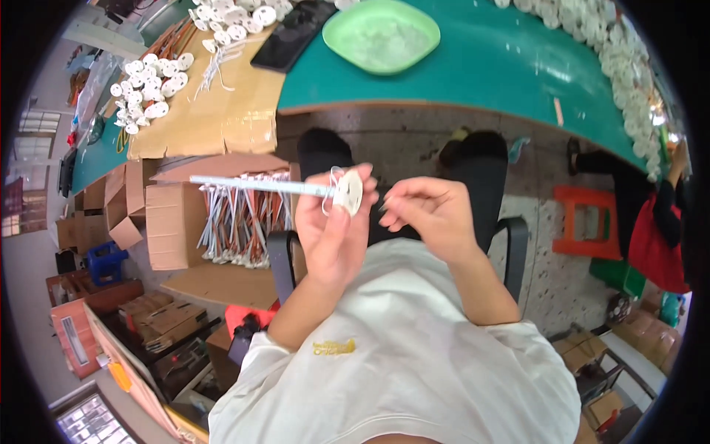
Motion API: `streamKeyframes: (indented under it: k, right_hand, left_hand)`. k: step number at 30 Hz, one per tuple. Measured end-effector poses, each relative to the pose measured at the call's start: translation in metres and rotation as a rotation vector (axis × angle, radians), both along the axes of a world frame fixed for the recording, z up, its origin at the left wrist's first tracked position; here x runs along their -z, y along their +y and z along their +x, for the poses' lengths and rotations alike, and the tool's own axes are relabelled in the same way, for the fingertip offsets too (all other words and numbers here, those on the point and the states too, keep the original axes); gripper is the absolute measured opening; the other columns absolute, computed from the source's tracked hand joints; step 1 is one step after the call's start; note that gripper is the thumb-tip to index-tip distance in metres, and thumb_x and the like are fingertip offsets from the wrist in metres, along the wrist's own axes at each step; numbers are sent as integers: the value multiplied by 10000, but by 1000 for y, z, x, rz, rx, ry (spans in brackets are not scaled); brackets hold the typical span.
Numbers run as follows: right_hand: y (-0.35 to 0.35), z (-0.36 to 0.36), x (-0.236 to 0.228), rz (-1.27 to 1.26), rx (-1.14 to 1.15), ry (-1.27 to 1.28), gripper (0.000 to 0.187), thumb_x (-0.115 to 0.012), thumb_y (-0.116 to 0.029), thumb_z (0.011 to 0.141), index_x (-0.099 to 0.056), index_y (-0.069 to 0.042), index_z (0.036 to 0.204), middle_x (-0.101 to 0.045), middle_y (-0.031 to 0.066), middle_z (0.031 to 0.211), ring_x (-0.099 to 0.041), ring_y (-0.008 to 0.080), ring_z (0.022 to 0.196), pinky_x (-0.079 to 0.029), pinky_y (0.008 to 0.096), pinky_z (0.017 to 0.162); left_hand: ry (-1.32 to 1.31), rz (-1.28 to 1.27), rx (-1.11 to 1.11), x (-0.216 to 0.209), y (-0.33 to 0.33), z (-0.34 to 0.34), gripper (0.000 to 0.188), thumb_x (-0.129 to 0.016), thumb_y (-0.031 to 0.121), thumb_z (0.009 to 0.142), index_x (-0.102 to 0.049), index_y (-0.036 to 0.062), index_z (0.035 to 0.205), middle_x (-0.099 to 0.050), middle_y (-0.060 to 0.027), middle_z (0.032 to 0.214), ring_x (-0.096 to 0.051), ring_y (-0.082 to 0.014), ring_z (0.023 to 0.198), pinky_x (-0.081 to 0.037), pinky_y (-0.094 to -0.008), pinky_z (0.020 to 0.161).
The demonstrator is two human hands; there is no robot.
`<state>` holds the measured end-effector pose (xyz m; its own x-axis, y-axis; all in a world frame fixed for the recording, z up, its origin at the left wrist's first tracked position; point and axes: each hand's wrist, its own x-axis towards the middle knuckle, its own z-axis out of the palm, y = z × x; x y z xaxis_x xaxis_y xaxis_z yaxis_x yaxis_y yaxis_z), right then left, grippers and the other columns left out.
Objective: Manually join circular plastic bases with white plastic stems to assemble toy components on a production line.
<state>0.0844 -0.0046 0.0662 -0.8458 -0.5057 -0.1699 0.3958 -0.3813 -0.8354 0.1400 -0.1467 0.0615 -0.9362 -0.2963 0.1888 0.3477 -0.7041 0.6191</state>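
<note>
My left hand (328, 248) is closed around a pale blue-grey stick with a round white disc (348, 194) at its right end. The stick (251, 184) points out to the left, nearly level. A thin white string (325, 203) loops around the stick beside the disc. To the right, apart from the disc, my right hand (442, 216) has its thumb and fingertips pinched together. Whatever sits between those fingertips, if anything, is too small to make out.
Beyond my knees, a green-topped table (481, 66) carries a light green tray (384, 37), a black phone (292, 37) and piles of white discs (151, 89). On the left, an open carton (174, 226) holds many similar sticks. A red stool (588, 222) and a person are at right.
</note>
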Motion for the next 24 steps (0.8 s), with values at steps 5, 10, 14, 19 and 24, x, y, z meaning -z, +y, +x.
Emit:
streamKeyframes:
  k: [5,10,14,19,24]
  right_hand:
    - [4,36,15,183,121,537,61,-678,65,805,-670,42,860,-683,99,804,-664,151,657,-543,251,568]
    - [14,49,12,332,291,1101,85,-703,62,744,-661,38,813,-666,116,763,-643,168,599,-506,254,520]
    - [21,51,-6,240,434,984,75,-685,81,753,-657,50,816,-661,128,765,-638,166,610,-506,247,541]
    - [18,51,-2,207,528,997,88,-677,85,757,-661,48,836,-666,120,778,-641,162,641,-502,241,545]
    - [26,48,-6,249,525,1039,102,-679,79,747,-666,40,841,-671,114,783,-644,170,642,-506,246,552]
  left_hand:
    - [3,75,11,-5,11,4,403,-601,204,938,-435,27,1260,-515,-233,1300,-566,-258,1107,-445,-396,995]
    - [49,134,20,0,19,19,360,-579,191,951,-453,61,1262,-499,-186,1340,-543,-244,1130,-431,-384,1016]
    - [13,159,98,3,29,29,376,-594,165,938,-451,68,1272,-493,-165,1356,-526,-249,1170,-425,-383,1027]
    - [38,56,189,3,38,37,358,-618,121,917,-480,79,1245,-477,-159,1374,-509,-254,1216,-424,-382,1039]
    - [35,10,218,5,43,34,351,-658,77,883,-502,84,1198,-479,-167,1375,-525,-251,1216,-431,-391,1034]
